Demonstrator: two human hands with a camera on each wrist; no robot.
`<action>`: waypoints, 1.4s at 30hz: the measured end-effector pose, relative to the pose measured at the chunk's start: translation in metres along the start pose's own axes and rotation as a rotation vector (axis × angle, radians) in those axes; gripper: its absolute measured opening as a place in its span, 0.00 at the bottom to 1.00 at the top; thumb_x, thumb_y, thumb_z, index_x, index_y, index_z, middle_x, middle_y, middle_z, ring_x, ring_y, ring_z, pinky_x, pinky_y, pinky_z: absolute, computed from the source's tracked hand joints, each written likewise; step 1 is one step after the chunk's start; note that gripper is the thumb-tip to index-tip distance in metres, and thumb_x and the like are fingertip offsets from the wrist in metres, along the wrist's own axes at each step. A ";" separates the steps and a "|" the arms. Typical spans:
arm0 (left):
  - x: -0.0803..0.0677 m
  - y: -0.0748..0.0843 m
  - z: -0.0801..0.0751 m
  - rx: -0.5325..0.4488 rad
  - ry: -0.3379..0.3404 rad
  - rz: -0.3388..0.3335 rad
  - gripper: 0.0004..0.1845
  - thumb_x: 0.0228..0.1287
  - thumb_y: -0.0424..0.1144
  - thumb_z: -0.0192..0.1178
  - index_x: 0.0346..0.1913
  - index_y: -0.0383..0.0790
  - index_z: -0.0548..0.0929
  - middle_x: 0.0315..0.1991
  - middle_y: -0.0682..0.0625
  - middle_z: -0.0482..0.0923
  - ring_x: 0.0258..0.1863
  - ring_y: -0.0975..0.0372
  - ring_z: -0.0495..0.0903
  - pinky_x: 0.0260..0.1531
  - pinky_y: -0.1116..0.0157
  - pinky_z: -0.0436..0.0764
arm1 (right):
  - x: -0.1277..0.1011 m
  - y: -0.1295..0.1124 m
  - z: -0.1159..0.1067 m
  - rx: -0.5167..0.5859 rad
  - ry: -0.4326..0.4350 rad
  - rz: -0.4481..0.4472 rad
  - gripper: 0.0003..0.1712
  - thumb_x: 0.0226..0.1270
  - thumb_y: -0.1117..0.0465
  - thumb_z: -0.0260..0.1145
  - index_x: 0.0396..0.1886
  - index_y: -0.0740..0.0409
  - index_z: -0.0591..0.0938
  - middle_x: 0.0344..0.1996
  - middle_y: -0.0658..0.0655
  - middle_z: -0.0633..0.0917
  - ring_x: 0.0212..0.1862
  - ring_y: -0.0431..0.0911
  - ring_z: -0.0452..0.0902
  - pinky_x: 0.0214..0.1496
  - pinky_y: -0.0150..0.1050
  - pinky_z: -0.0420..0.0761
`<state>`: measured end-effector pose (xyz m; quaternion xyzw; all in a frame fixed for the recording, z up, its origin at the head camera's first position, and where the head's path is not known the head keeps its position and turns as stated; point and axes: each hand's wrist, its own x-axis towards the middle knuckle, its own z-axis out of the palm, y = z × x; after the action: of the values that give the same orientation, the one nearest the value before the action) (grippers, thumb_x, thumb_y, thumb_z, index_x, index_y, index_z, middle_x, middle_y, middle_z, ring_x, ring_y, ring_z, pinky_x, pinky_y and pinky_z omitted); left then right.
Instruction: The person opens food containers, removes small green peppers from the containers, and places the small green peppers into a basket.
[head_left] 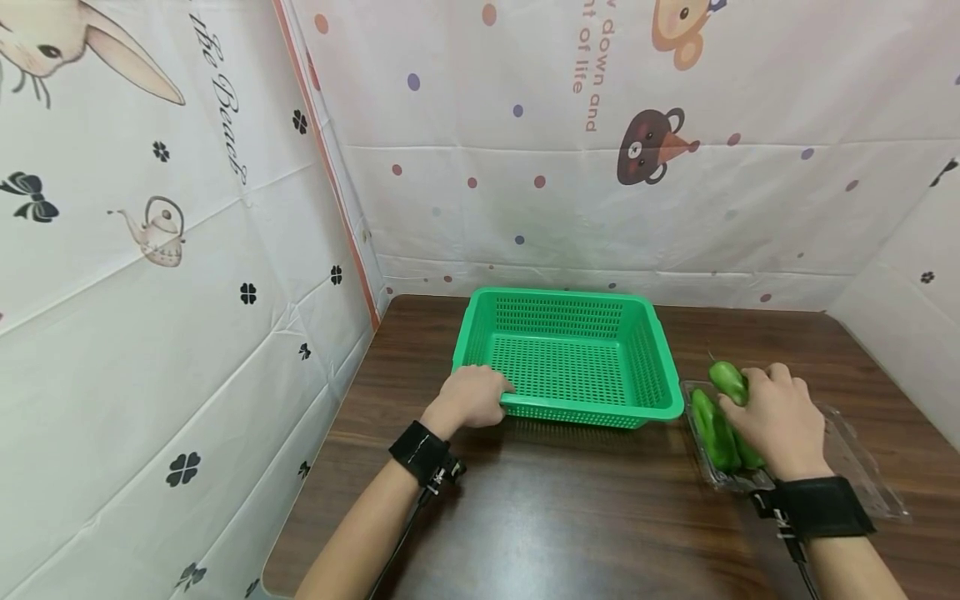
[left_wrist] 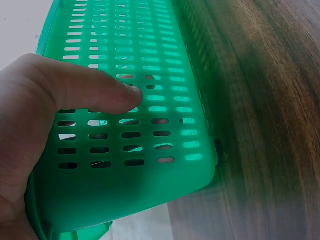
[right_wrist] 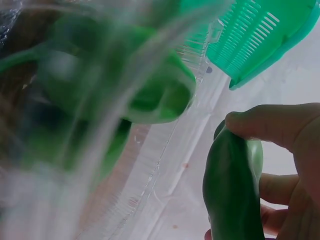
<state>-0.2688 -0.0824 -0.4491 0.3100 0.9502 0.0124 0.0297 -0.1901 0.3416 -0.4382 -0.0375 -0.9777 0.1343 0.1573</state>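
A green plastic basket (head_left: 558, 417) with slotted walls stands on the table, and nothing lies inside it. My left hand (head_left: 474, 395) grips its near left corner; in the left wrist view the thumb (left_wrist: 100, 90) presses flat on the outer wall. My right hand (head_left: 780, 421) pinches a green pepper (head_left: 726, 379) between thumb and fingers, its stem pointing away. Under that hand, more green peppers (head_left: 712, 433) lie in a clear plastic box (head_left: 701, 467). The right wrist view shows the held pepper (right_wrist: 230, 185) raised beside the box.
The box's clear lid (head_left: 862, 467) lies folded out to the right. Dark wood-grain table (head_left: 562, 517) stretches in front of the basket. Printed white sheets (head_left: 487, 208) hang close behind the table and along its left and right sides.
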 end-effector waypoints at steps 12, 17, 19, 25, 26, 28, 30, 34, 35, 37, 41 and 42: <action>0.000 0.000 0.000 0.009 -0.001 0.000 0.24 0.61 0.38 0.61 0.59 0.60 0.86 0.49 0.58 0.89 0.22 0.67 0.67 0.18 0.68 0.61 | 0.003 -0.005 0.000 0.002 0.054 -0.015 0.34 0.61 0.55 0.70 0.58 0.76 0.76 0.47 0.77 0.72 0.42 0.71 0.67 0.26 0.55 0.68; -0.001 0.001 0.000 0.013 0.000 0.006 0.23 0.61 0.38 0.61 0.59 0.60 0.86 0.48 0.58 0.89 0.22 0.66 0.64 0.18 0.67 0.59 | 0.005 -0.007 0.000 -0.017 0.094 -0.039 0.33 0.59 0.55 0.70 0.57 0.76 0.77 0.44 0.78 0.77 0.38 0.69 0.69 0.27 0.55 0.68; 0.000 0.001 0.000 0.014 0.005 0.008 0.23 0.61 0.39 0.62 0.59 0.60 0.87 0.48 0.58 0.89 0.23 0.67 0.67 0.18 0.68 0.61 | 0.005 -0.008 0.000 -0.022 0.113 -0.052 0.33 0.58 0.55 0.70 0.57 0.75 0.78 0.43 0.77 0.78 0.37 0.68 0.70 0.27 0.54 0.67; -0.001 0.002 -0.002 0.013 0.012 0.006 0.22 0.61 0.39 0.62 0.58 0.59 0.87 0.49 0.58 0.89 0.25 0.67 0.69 0.20 0.68 0.65 | 0.006 -0.011 -0.001 -0.016 0.140 -0.072 0.32 0.58 0.57 0.71 0.57 0.74 0.78 0.43 0.77 0.79 0.36 0.68 0.70 0.28 0.54 0.67; -0.001 0.002 -0.002 0.013 0.010 0.006 0.22 0.61 0.39 0.62 0.59 0.59 0.87 0.49 0.57 0.89 0.24 0.66 0.68 0.19 0.68 0.64 | 0.006 -0.011 -0.001 -0.016 0.139 -0.071 0.32 0.58 0.57 0.71 0.57 0.74 0.78 0.43 0.77 0.79 0.36 0.68 0.70 0.28 0.55 0.67; -0.001 0.002 -0.002 0.013 0.006 0.004 0.23 0.61 0.39 0.62 0.59 0.59 0.87 0.49 0.57 0.89 0.24 0.66 0.67 0.19 0.68 0.63 | 0.007 -0.012 -0.002 -0.013 0.139 -0.069 0.32 0.59 0.57 0.70 0.58 0.74 0.77 0.45 0.77 0.78 0.38 0.68 0.70 0.29 0.55 0.67; -0.002 0.002 -0.002 0.013 0.002 0.001 0.23 0.61 0.38 0.61 0.59 0.59 0.87 0.50 0.57 0.88 0.23 0.66 0.66 0.19 0.67 0.62 | 0.007 -0.014 -0.002 -0.013 0.135 -0.065 0.32 0.59 0.57 0.69 0.59 0.74 0.77 0.46 0.77 0.77 0.39 0.69 0.69 0.30 0.56 0.67; -0.002 0.003 -0.002 0.012 0.004 -0.002 0.23 0.61 0.38 0.61 0.59 0.59 0.87 0.50 0.58 0.88 0.23 0.67 0.67 0.19 0.67 0.62 | 0.008 -0.018 -0.003 -0.007 0.140 -0.069 0.32 0.59 0.58 0.69 0.60 0.74 0.77 0.49 0.78 0.77 0.41 0.70 0.69 0.32 0.57 0.67; -0.003 0.003 -0.002 0.011 0.003 -0.003 0.23 0.62 0.38 0.61 0.59 0.59 0.87 0.50 0.58 0.88 0.23 0.66 0.67 0.19 0.67 0.62 | 0.009 -0.019 -0.003 -0.008 0.143 -0.073 0.32 0.59 0.58 0.70 0.60 0.74 0.77 0.49 0.78 0.77 0.41 0.70 0.69 0.32 0.58 0.68; -0.002 0.003 -0.001 0.012 0.004 -0.003 0.23 0.61 0.38 0.61 0.59 0.59 0.87 0.50 0.58 0.88 0.23 0.66 0.68 0.19 0.67 0.63 | 0.009 -0.021 -0.003 -0.009 0.151 -0.080 0.32 0.59 0.59 0.71 0.60 0.74 0.77 0.49 0.78 0.77 0.41 0.70 0.69 0.31 0.57 0.68; -0.002 0.002 0.000 0.015 0.008 -0.001 0.23 0.61 0.38 0.61 0.59 0.59 0.87 0.50 0.58 0.88 0.24 0.67 0.70 0.19 0.67 0.65 | 0.010 -0.023 -0.002 -0.008 0.166 -0.090 0.32 0.58 0.60 0.71 0.60 0.74 0.77 0.48 0.78 0.77 0.41 0.70 0.69 0.32 0.58 0.68; -0.002 0.002 0.000 0.015 0.009 -0.001 0.23 0.61 0.38 0.61 0.59 0.59 0.87 0.50 0.58 0.88 0.24 0.67 0.71 0.20 0.67 0.66 | 0.010 -0.024 -0.002 -0.007 0.165 -0.090 0.32 0.58 0.60 0.71 0.59 0.74 0.77 0.48 0.77 0.77 0.41 0.69 0.69 0.32 0.58 0.68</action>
<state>-0.2656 -0.0819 -0.4493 0.3098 0.9505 0.0064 0.0231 -0.1999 0.3201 -0.4269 -0.0051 -0.9625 0.1202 0.2431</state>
